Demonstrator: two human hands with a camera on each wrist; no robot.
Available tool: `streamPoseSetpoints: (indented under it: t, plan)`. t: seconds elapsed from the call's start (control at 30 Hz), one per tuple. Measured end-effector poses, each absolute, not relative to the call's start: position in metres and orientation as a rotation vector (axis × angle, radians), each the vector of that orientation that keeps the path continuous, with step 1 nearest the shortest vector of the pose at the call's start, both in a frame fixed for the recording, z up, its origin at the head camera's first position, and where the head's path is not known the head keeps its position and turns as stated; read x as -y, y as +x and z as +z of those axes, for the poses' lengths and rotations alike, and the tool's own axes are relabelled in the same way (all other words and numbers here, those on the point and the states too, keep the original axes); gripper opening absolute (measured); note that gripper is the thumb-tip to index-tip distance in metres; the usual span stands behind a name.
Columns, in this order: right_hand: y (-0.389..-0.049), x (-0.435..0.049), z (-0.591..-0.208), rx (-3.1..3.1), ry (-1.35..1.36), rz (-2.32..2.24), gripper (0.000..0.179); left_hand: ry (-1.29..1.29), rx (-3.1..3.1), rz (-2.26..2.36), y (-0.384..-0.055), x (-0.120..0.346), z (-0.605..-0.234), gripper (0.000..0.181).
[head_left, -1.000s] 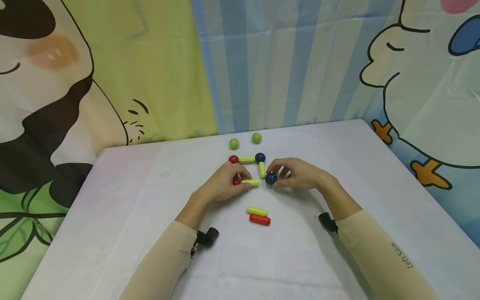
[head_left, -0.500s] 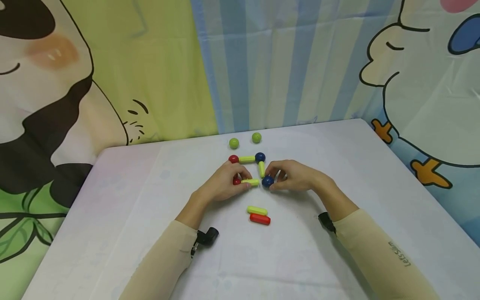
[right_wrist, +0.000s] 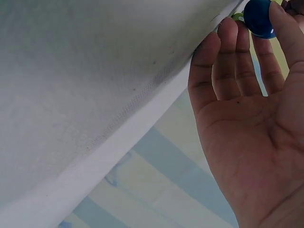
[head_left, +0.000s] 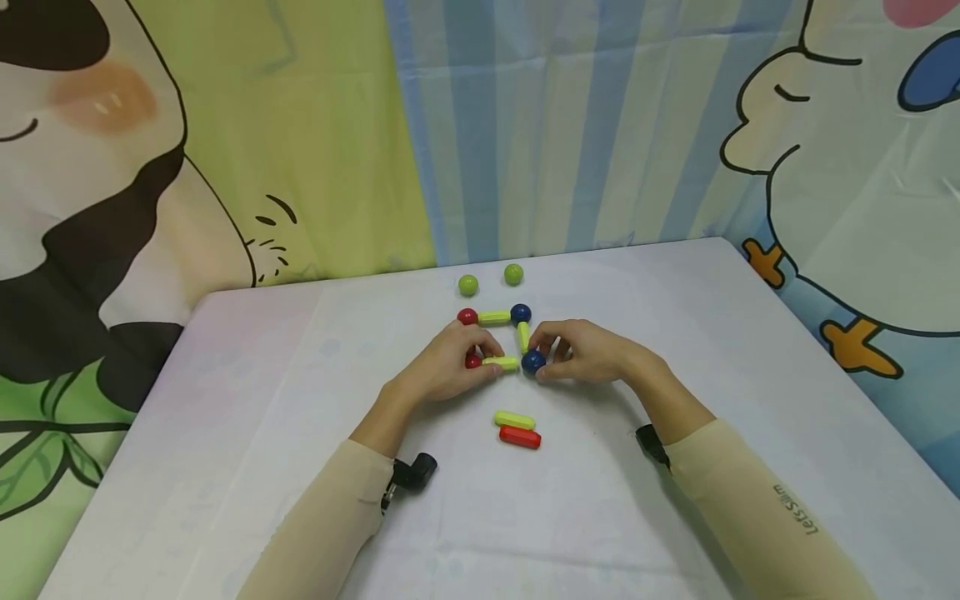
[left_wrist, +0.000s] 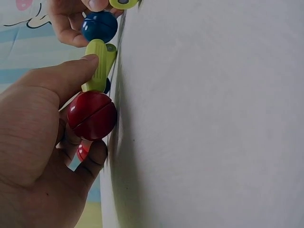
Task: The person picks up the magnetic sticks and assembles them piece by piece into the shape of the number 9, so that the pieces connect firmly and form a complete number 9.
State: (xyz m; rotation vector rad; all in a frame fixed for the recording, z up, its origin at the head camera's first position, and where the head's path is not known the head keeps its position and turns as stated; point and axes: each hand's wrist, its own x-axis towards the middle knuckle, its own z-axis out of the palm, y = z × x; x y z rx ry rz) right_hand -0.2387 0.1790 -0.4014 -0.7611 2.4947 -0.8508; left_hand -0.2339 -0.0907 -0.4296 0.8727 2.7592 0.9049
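My left hand grips a yellow-green magnetic rod, its thumb along the side. A red ball sits at the rod's near end, by the curled fingers. Between thumb and fingertips, my right hand pinches a dark blue ball, which is right at the rod's other end. Behind the hands, another red ball, a rod and a second blue ball form a row. From that blue ball a further rod runs down to the pinched ball.
Two green balls lie near the table's back edge. Closer to the front, a loose yellow-green rod lies against a red rod. Printed curtains hang behind the white table.
My right hand has brought the blue ball left and slightly toward me, up to the end of the rod in my left hand. The left hand has stayed in place.
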Motion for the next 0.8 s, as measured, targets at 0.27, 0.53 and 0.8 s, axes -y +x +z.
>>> streamPoseSetpoints:
  t: [0.27,0.53,0.8]
  plan:
    - [-0.238,-0.179,-0.402,-2.504,-0.763,-0.852,0.035,0.881,-2.755,0.909,-0.234,0.09,-0.428,0.019]
    - [-0.238,-0.177,-0.401,-2.504,-0.76,-0.841,0.035,0.885,-2.774,0.869,-0.234,0.087,-0.428,0.019]
    - [-0.238,-0.178,-0.404,-2.504,-0.77,-0.857,0.032,0.93,-2.828,0.69,-0.234,0.078,-0.423,0.018]
